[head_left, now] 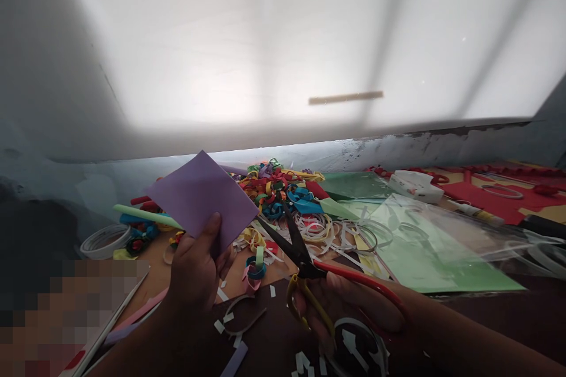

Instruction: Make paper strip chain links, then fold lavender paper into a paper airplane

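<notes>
A square of purple paper (201, 194) is held up by my left hand (197, 268), the thumb pressed on its front near the lower corner. My right hand (354, 309) holds scissors (305, 259) with dark blades, one red handle and one yellow handle. The blades stand apart, with their tips near the right corner of the purple paper. Behind the scissors lies a heap of multicoloured paper chains (280, 188), with curled white strips (313, 230) in front of it.
At the left is a roll of white tape (106, 240). Green sheets in clear plastic (424, 259) lie at the right, with red paper (481, 194) and a white box (415, 185) behind. Small white scraps (303, 363) lie near the front edge. A pale wall stands behind.
</notes>
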Motion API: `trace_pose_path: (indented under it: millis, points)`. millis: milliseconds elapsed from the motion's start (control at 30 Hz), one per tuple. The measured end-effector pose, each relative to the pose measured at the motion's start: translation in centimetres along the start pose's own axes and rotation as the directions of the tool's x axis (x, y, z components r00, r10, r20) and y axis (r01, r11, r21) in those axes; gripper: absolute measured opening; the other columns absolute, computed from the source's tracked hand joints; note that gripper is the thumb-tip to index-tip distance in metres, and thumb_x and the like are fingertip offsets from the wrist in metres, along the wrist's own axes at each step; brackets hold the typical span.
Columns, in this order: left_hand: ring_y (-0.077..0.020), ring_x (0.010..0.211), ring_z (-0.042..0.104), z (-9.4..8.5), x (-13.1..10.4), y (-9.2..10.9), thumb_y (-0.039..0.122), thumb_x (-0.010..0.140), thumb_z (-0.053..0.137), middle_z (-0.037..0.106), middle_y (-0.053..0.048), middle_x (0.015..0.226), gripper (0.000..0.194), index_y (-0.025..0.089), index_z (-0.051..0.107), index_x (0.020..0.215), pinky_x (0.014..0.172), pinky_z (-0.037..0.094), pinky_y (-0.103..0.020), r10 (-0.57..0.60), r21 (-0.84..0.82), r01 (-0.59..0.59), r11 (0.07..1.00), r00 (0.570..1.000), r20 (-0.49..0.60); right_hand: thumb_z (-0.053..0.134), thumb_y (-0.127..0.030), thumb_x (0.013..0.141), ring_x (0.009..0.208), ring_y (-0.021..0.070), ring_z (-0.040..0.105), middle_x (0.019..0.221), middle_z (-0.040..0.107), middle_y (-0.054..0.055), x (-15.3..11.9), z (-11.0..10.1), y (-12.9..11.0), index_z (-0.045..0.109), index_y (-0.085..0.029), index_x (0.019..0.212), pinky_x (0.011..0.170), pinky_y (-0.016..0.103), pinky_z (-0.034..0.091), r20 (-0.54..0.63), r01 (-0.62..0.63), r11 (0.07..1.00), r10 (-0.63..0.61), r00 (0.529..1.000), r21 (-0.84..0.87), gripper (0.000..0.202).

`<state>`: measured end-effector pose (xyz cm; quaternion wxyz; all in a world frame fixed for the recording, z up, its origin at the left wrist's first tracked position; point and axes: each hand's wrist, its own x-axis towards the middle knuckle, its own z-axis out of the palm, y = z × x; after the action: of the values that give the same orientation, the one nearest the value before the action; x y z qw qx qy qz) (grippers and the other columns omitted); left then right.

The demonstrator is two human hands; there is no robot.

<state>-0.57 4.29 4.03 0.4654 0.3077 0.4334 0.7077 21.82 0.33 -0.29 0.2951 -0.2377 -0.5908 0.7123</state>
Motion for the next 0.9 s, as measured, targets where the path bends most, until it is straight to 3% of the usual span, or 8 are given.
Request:
trace_pose_path:
  millis: [133, 333, 500, 700, 900]
  points:
    - [-0.0058, 0.029, 0.036, -0.4, 0.1, -0.6, 0.034, 0.065, 0.079, 0.039, 0.011, 0.036, 0.038, 0.022, 0.044, 0.060, 0.031, 0.032, -0.017, 0.040, 0.043, -0.043, 0.998, 0.997, 0.060, 0.053, -0.074, 0.089, 0.064, 0.0129, 0.058, 0.079, 0.061, 0.007, 0.5, -0.6, 1.1, 0.064, -0.012, 0.102, 0.059, 0.021, 0.046, 0.018, 0.017, 0.994, -0.019, 1.000, 0.109, 0.064]
    - [-0.0044, 0.029, 0.034, -0.8, 0.1, -0.8, 0.043, 0.056, 0.086, 0.036, 0.010, 0.036, 0.049, 0.021, 0.042, 0.052, 0.030, 0.029, -0.017, 0.142, 0.099, -0.154, 0.983, 0.983, 0.116, 0.032, -0.076, 0.095, 0.069, 0.0204, 0.064, 0.078, 0.065, 0.011, 1.4, -2.2, 3.0, 0.063, -0.009, 0.105, 0.065, 0.030, 0.051, 0.162, 0.108, 0.972, -0.143, 0.976, 0.207, 0.074]
    - [-0.0052, 0.030, 0.035, -0.9, -0.1, -0.8, 0.048, 0.058, 0.086, 0.038, 0.009, 0.035, 0.051, 0.021, 0.044, 0.051, 0.030, 0.028, -0.018, 0.187, 0.136, -0.211, 0.968, 0.968, 0.170, 0.027, -0.081, 0.091, 0.066, 0.0217, 0.062, 0.069, 0.062, 0.009, 2.0, -2.4, 2.1, 0.062, -0.009, 0.103, 0.060, 0.030, 0.048, 0.243, 0.109, 0.981, -0.146, 0.959, 0.160, 0.081]
    - [-0.0064, 0.028, 0.035, -1.3, 0.6, -0.9, 0.055, 0.063, 0.082, 0.039, 0.007, 0.032, 0.055, 0.021, 0.043, 0.044, 0.030, 0.027, -0.020, 0.200, 0.175, -0.246, 0.953, 0.949, 0.244, 0.030, -0.081, 0.090, 0.050, 0.0157, 0.052, 0.066, 0.062, 0.004, 1.8, -2.7, 1.6, 0.061, -0.011, 0.101, 0.062, 0.031, 0.046, 0.254, 0.068, 0.988, -0.101, 0.962, 0.137, 0.078]
    - [-0.0069, 0.029, 0.038, -1.8, 0.6, -0.9, 0.047, 0.070, 0.080, 0.042, 0.007, 0.034, 0.048, 0.021, 0.047, 0.047, 0.030, 0.029, -0.020, 0.226, 0.214, -0.286, 0.934, 0.937, 0.267, 0.033, -0.081, 0.090, 0.051, 0.0174, 0.054, 0.060, 0.060, 0.003, 1.6, -2.8, 1.4, 0.061, -0.011, 0.102, 0.061, 0.031, 0.046, 0.277, 0.046, 0.987, -0.087, 0.957, 0.151, 0.077]
